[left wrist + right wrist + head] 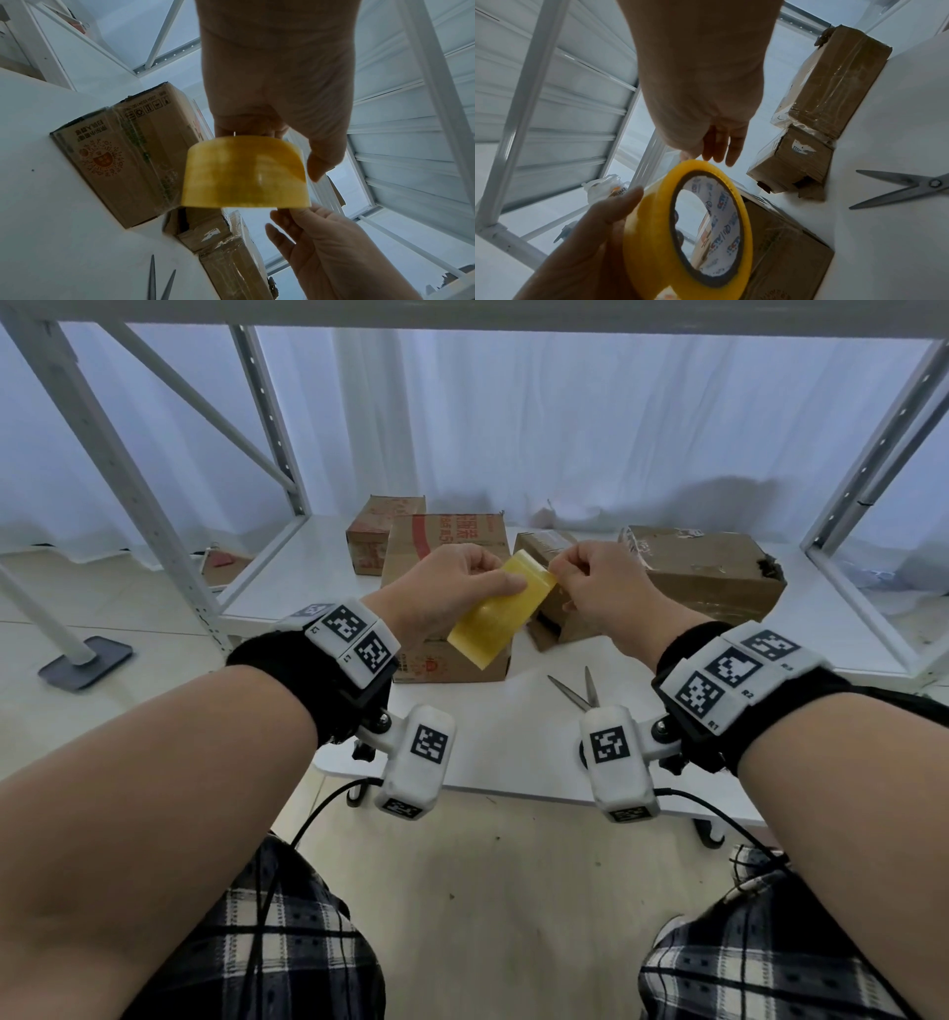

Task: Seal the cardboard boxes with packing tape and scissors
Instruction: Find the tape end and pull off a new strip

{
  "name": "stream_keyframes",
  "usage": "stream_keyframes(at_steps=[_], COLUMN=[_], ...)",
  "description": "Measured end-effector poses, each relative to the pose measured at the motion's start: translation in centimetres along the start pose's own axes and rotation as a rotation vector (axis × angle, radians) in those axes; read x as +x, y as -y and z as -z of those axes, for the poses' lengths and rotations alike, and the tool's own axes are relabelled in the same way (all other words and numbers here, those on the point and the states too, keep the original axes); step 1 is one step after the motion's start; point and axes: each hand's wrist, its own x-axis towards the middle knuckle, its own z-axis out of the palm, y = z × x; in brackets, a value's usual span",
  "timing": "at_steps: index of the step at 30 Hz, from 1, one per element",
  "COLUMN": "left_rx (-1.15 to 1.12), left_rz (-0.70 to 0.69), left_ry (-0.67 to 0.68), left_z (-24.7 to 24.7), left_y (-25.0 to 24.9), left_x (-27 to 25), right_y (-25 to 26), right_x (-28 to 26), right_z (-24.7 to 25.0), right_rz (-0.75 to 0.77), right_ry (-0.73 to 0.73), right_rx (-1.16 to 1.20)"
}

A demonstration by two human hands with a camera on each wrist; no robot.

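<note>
A yellow roll of packing tape (495, 611) (246, 172) (687, 229) hangs in the air above the white table (513, 742). My left hand (452, 588) grips it, thumb across the outer face and fingers through the core. My right hand (590, 588) pinches at the roll's upper right edge (552, 577). Steel scissors (577, 690) (906, 188) lie with blades apart on the table under my right wrist. A printed cardboard box (452, 660) (123, 162) stands just behind the roll.
A small worn box (560, 608) (790, 168) and a larger taped box (714, 572) (834, 81) sit to the right, another small box (380, 531) at the back left. White shelf uprights (154, 516) flank the table; a curtain hangs behind.
</note>
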Motion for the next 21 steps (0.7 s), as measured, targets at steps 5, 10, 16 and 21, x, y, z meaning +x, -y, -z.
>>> stream_keyframes(at_steps=[5,10,16,21], left_rx=[0.084,0.209,0.208,0.202], left_rz=[-0.064,-0.089,-0.049,-0.048], left_ry=[-0.010,-0.075,-0.073,-0.070], left_z=[-0.3,-0.2,0.4,0.1], left_y=[-0.5,-0.4,0.6,0.5], left_x=[0.0,0.4,0.4,0.4], right_y=[0.7,1.4,1.4,0.9], right_x=[-0.2,-0.6,-0.4,0.2], right_z=[0.2,0.2,-0.5,-0.6], right_rz=[-0.067,-0.076,-0.069,-0.051], right_ry=[0.027,0.083,0.031,-0.006], right_rx=[-0.116,-0.029,0.209,0.329])
